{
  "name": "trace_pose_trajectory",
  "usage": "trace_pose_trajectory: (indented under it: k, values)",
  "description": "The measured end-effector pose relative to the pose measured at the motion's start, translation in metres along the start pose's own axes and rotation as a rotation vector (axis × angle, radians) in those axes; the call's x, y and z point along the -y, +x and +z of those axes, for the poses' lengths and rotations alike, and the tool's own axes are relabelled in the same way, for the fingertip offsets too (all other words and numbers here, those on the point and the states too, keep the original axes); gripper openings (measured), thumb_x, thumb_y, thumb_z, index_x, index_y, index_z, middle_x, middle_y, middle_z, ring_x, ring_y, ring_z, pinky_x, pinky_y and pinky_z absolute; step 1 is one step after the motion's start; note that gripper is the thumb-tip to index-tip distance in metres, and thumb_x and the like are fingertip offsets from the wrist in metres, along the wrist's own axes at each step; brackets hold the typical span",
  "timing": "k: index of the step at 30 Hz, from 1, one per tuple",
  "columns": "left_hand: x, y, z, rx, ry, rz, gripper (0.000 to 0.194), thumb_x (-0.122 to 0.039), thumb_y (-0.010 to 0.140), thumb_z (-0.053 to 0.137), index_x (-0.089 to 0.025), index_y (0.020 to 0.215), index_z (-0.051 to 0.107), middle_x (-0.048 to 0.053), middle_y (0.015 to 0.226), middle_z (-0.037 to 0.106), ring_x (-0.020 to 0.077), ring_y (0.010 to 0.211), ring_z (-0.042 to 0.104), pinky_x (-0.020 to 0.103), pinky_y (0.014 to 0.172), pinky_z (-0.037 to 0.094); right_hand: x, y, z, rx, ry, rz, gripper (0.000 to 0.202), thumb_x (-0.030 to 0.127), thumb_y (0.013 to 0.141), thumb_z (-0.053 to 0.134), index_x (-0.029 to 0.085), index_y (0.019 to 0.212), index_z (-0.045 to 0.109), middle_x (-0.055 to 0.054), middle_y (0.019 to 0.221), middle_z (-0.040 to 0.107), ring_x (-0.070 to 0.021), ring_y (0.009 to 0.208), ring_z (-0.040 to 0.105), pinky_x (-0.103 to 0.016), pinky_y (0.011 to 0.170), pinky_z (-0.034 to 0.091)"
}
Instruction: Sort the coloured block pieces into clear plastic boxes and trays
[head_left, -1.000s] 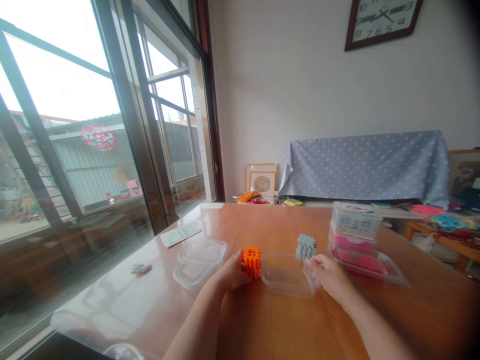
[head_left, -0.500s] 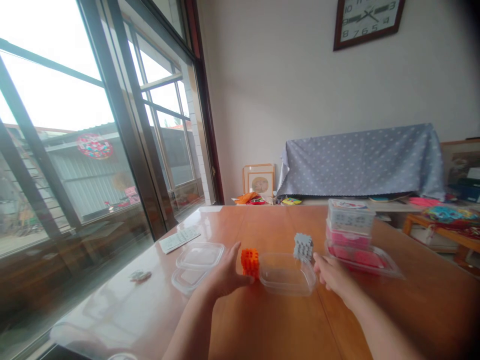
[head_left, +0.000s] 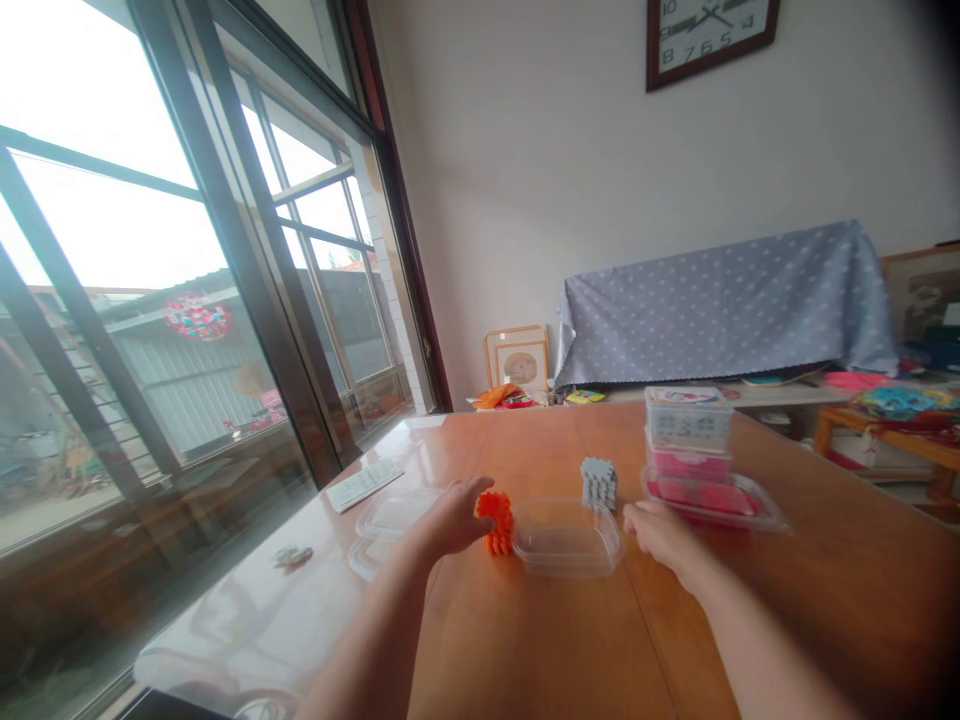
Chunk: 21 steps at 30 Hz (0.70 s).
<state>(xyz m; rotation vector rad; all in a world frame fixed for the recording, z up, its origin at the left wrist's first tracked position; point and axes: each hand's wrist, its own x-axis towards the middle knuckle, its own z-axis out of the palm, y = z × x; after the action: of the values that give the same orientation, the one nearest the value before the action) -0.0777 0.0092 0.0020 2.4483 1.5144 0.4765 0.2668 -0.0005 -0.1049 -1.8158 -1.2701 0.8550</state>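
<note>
For steady handling of the orange block, well inside the far edge of the surface, the left hand, fingers parted, should press only gently; whether the right hand, fingers curled, holds anything, I cannot tell.

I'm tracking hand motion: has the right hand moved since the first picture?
Yes, the right hand moved rightward, away from the gray block, toward the stacked boxes.
</note>
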Motion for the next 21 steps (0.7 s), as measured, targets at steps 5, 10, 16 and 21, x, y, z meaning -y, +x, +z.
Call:
trace_pose_trajectory:
  k: [5,10,16,21]
  values:
    - [0.003,0.005,-0.002,0.009,-0.023,0.001,0.062,-0.022,0.076,0.069,-0.016,0.138,0.06,0.014,0.135,0.065,0.0296,0.119,0.064,0.04,0.105,0.049,-0.002,0.004,0.003,-0.008,0.013,-0.013,0.022,0.034,0.084,0.046,0.022,0.067,0.052,0.004,0.045,0.042,-0.0134,0.043,0.039,-0.028,0.047,0.022]
    - [0.001,0.004,-0.006,-0.054,-0.061,0.048,0.06,-0.018,0.074,0.07,-0.019,0.133,0.062,0.01,0.134,0.066,0.0276,0.12,0.063,0.039,0.106,0.048,-0.008,0.012,0.007,-0.03,0.001,-0.043,0.024,0.035,0.084,0.049,0.022,0.065,0.052,0.004,0.042,0.04,-0.0132,0.042,0.037,-0.028,0.047,0.019]
    - [-0.032,0.015,0.003,-0.167,-0.056,0.163,0.048,-0.018,0.076,0.071,-0.021,0.123,0.066,0.009,0.125,0.068,0.0257,0.114,0.064,0.038,0.101,0.05,-0.014,0.018,0.013,-0.056,0.019,-0.089,0.029,0.041,0.087,0.053,0.021,0.066,0.052,0.006,0.045,0.038,-0.0125,0.045,0.04,-0.027,0.049,0.018]
    - [-0.071,0.038,0.037,-0.026,-0.057,0.147,0.041,-0.024,0.073,0.074,-0.022,0.114,0.068,0.006,0.113,0.071,0.0231,0.101,0.066,0.032,0.089,0.053,-0.016,0.021,0.014,-0.059,0.02,-0.107,0.035,0.045,0.089,0.055,0.02,0.064,0.053,0.005,0.046,0.042,-0.0115,0.046,0.041,-0.027,0.05,0.018]
